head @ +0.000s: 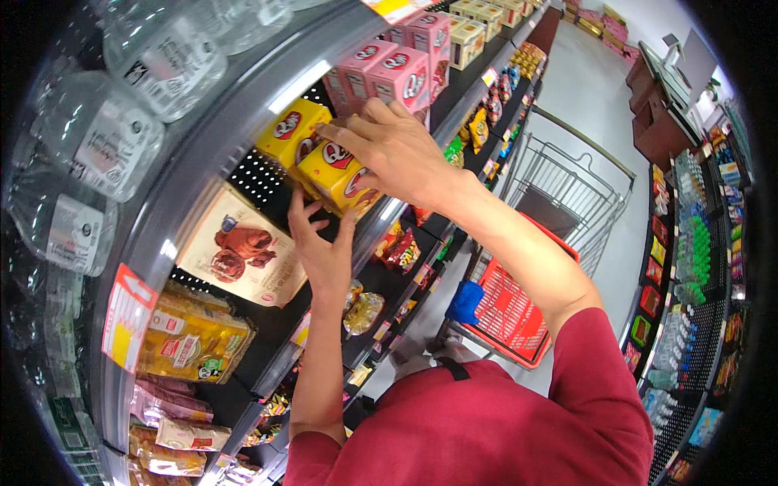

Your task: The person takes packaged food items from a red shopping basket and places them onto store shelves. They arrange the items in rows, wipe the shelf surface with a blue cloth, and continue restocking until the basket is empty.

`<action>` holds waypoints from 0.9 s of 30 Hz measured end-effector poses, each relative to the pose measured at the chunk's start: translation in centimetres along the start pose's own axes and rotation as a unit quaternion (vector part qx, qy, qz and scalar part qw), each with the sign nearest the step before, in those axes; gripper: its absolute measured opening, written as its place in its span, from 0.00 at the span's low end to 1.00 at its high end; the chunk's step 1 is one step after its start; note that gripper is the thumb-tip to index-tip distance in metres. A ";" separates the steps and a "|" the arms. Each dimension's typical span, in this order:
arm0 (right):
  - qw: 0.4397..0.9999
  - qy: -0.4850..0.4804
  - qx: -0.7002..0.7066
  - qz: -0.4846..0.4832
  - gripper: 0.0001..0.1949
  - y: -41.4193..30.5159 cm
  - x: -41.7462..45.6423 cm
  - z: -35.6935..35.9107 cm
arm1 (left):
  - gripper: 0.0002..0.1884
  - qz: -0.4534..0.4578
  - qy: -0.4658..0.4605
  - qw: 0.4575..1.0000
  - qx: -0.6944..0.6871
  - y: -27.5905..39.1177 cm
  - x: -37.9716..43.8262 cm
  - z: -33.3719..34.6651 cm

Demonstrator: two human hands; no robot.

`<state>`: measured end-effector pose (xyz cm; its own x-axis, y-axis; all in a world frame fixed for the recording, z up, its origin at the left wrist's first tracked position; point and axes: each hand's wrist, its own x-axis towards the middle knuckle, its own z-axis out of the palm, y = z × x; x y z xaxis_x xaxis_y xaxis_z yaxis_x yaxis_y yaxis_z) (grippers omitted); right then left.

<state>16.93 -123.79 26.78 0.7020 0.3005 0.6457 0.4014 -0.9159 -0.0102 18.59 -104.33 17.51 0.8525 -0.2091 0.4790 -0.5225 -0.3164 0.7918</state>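
Note:
On a dark shelf, two yellow snack boxes sit at the middle: a front one (337,176) and one behind it (292,130). My right hand (389,152) reaches over the front box, fingers curled along its top and thumb on its near side. Low at the same box is my left hand (322,237), thumb and fingers spread around its lower corner; how firmly it holds cannot be told. Pink boxes (398,76) stand just beyond my right hand. A large cream package (243,249) with a pastry picture lies to the left of my left hand.
Large clear plastic bottles (115,140) line the shelf above at left. Yellow packaged food (194,340) lies nearer on the same shelf as the boxes. A shopping cart (571,182) with a red basket (516,310) stands in the aisle. Another stocked shelf (693,255) runs along the right.

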 end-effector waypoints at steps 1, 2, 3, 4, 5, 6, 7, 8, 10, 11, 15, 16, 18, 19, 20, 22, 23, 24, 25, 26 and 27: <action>1.000 -0.019 -0.001 -0.002 0.42 0.0 -0.1 -0.5 | 0.43 0.000 0.001 1.000 0.008 0.0 0.1 0.3; 1.000 -0.009 -0.020 -0.020 0.42 0.3 -0.5 -0.4 | 0.41 0.016 0.018 0.999 0.026 -0.6 0.1 0.7; 1.000 -0.012 -0.005 -0.023 0.40 0.4 -1.1 -0.5 | 0.39 0.031 0.015 0.997 0.074 -0.7 0.0 1.1; 0.999 -0.001 0.010 -0.036 0.38 0.7 -1.7 -0.9 | 0.38 0.038 0.012 0.995 0.087 -0.5 -0.2 1.3; 0.998 0.011 0.025 -0.049 0.35 0.9 -2.3 -1.5 | 0.37 0.046 0.008 0.994 0.099 -0.1 -0.4 1.5; 0.997 0.035 0.057 -0.043 0.30 0.9 -3.1 -2.0 | 0.36 0.061 0.014 0.995 0.080 0.0 -0.8 1.6; 0.995 0.046 0.072 -0.041 0.29 0.6 -3.9 -3.1 | 0.37 0.075 0.012 0.994 0.074 0.7 -1.1 1.6; 0.998 0.024 0.058 -0.015 0.29 0.3 -4.7 -4.6 | 0.38 0.108 0.000 0.991 0.075 1.5 -1.3 1.6; 0.999 -0.002 0.026 0.021 0.29 0.1 -6.8 -7.4 | 0.44 0.160 -0.037 0.983 0.078 4.2 -1.4 1.8; 0.998 -0.009 0.032 0.049 0.30 0.3 -8.3 -8.5 | 0.44 0.135 -0.076 0.986 0.067 5.2 -1.8 2.2; 0.962 -0.016 0.067 0.264 0.30 0.7 -15.7 -12.0 | 0.41 0.114 -0.167 0.979 0.004 6.9 -2.6 4.5; 0.936 -0.035 0.061 0.344 0.30 0.5 -17.8 -12.3 | 0.39 0.106 -0.170 0.979 0.020 5.9 -2.9 4.7; 0.878 -0.071 0.044 0.472 0.30 0.4 -22.7 -12.0 | 0.34 0.086 -0.174 0.979 0.066 3.4 -3.6 4.7; 0.847 -0.086 0.028 0.524 0.31 0.3 -25.7 -11.5 | 0.31 0.078 -0.182 0.977 0.079 2.4 -3.9 4.4; 0.827 -0.082 0.017 0.555 0.33 0.2 -29.0 -10.6 | 0.29 0.089 -0.184 0.972 0.113 1.2 -4.2 4.2; 0.781 -0.095 0.004 0.617 0.38 -0.5 -35.9 -8.4 | 0.27 0.095 -0.185 0.964 0.167 0.0 -5.1 3.5; 0.756 -0.113 0.003 0.645 0.41 -0.7 -38.9 -7.4 | 0.26 0.089 -0.181 0.961 0.188 -0.1 -5.3 3.1; 0.748 -0.120 -0.014 0.652 0.44 -1.3 -42.1 -6.0 | 0.26 0.085 -0.183 0.958 0.203 -1.0 -5.7 2.8; 0.719 -0.125 -0.005 0.683 0.44 -1.9 -44.6 -4.8 | 0.27 0.083 -0.185 0.956 0.214 -1.6 -6.0 2.5; 0.691 -0.138 -0.005 0.710 0.45 -2.5 -47.4 -3.6 | 0.27 0.080 -0.194 0.950 0.232 -2.1 -6.2 2.4; 0.661 -0.152 -0.004 0.735 0.46 -3.2 -50.0 -2.2 | 0.27 0.077 -0.202 0.944 0.250 -2.5 -6.4 2.2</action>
<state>-20.80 -136.44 -3.78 0.4171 -0.8768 -0.2391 -0.8472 -0.2798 -0.4516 14.37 -104.27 11.64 0.7445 -0.5910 0.3104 -0.6664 -0.6298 0.3991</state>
